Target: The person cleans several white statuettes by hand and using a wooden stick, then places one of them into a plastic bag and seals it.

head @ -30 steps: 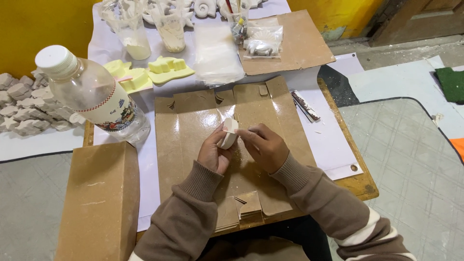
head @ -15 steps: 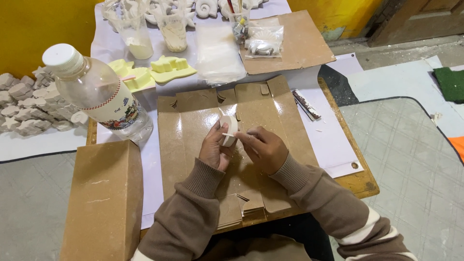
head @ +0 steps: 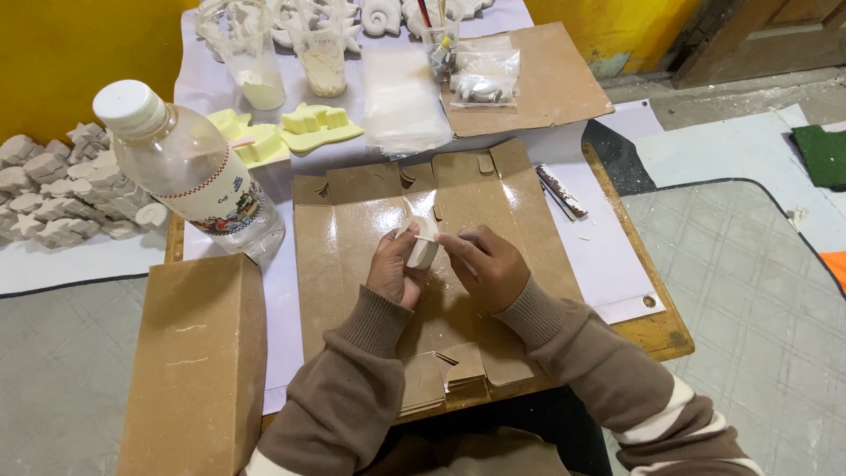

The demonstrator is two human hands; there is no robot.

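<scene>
My hands meet over a flattened cardboard box covering the small wooden counter. My left hand pinches a small white plaster piece upright; my right hand presses fingertips against its edge. What my right fingers hold is hidden. Open cardboard lies right of my hands; a clear plastic bottle and brown box crowd the left. Yellow moulds sit beyond.

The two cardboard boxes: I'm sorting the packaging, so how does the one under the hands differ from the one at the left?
The flattened box lies unfolded on the table, flaps spread, glossy. The closed box stands assembled, matte, nearer the camera. Both are plain brown cardboard.
</scene>
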